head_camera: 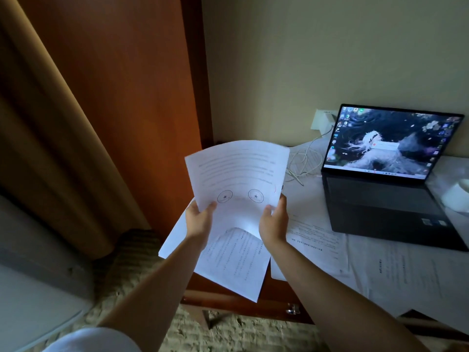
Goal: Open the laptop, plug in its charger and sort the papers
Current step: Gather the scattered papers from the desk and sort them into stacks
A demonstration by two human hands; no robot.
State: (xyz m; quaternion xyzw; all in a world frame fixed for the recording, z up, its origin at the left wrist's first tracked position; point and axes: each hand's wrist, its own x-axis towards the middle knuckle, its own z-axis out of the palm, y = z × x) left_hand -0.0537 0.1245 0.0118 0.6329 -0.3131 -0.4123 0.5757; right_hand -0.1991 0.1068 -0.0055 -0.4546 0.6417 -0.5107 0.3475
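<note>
Both our forearms reach far over the desk edge; our left hand (199, 219) and right hand (274, 219) pinch the near corners of a printed sheet (236, 174), its long axis pointing away. More papers (317, 235) lie just right, nearer our right hand, beside the open laptop (385, 174).

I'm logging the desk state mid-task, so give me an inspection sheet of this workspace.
Surface: desk, mostly covered by loose papers.
Job's things: laptop open, screen lit; held papers raised over the desk edge.
Clutter: white object right of laptop, blurred.
Grips: left hand and right hand each pinch the held papers' lower edge.
Cables: white cable from wall socket, coiled beside laptop.
Surroundings: curtain, wooden panel.
</note>
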